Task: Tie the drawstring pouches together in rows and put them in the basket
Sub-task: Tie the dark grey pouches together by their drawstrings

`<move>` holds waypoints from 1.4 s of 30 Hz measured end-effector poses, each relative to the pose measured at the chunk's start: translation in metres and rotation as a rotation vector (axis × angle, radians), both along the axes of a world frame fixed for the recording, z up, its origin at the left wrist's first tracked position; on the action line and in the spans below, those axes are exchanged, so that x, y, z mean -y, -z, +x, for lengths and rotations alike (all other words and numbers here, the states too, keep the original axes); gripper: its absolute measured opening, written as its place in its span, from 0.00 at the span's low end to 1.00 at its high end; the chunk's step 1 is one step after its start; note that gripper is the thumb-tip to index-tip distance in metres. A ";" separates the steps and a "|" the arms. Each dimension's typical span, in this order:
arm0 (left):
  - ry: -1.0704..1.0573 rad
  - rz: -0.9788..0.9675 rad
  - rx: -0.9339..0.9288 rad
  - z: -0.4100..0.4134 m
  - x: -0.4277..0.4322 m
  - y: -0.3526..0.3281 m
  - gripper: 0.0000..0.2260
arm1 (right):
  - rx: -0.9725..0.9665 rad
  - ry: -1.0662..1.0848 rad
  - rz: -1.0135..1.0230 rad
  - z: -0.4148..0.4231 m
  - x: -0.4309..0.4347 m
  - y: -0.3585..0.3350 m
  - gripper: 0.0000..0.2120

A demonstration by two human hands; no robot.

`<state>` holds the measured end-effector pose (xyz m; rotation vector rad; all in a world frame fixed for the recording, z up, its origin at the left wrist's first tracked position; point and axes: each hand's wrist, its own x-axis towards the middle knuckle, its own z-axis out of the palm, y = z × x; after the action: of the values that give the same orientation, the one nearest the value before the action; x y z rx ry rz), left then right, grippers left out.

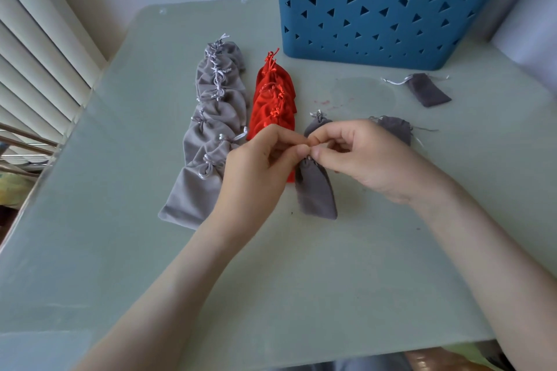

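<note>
Pinching a dark grey pouch's (316, 190) drawstring, left hand (259, 166) and right hand (361, 156)

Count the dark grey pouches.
4: near pouch between left hand and right hand; second pouch just beyond; third pouch behind right hand; fourth pouch alone by basket. Hands may hide more.

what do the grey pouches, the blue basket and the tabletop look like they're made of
Grey pouches: soft matte fabric, probably velvet or suede-like; it creases and gathers.
Blue basket: moulded plastic, smooth, with triangular cut-outs.
Tabletop: likely frosted glass, pale green with a faint sheen.
</note>
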<state>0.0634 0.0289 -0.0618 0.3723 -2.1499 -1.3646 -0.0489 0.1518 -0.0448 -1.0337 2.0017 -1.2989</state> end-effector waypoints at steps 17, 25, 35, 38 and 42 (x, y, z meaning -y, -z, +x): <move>-0.057 -0.449 -0.005 -0.005 0.005 0.006 0.03 | -0.044 0.074 -0.070 0.004 0.006 0.002 0.06; -0.124 -0.634 -0.037 -0.007 0.006 0.011 0.06 | -0.036 0.040 -0.105 0.003 0.008 0.003 0.12; -0.087 -0.767 -0.266 0.000 0.004 0.001 0.05 | 0.116 0.012 -0.339 0.007 0.006 -0.005 0.09; -0.040 -0.768 -0.322 0.001 0.001 0.001 0.07 | 0.024 -0.015 -0.301 0.002 0.003 -0.004 0.07; -0.081 -0.760 -0.339 0.001 0.004 0.003 0.04 | 0.053 -0.086 -0.319 0.003 0.004 -0.005 0.08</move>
<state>0.0641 0.0251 -0.0645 -0.0704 -2.1400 -0.4461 -0.0463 0.1483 -0.0399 -1.2009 1.7256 -1.6150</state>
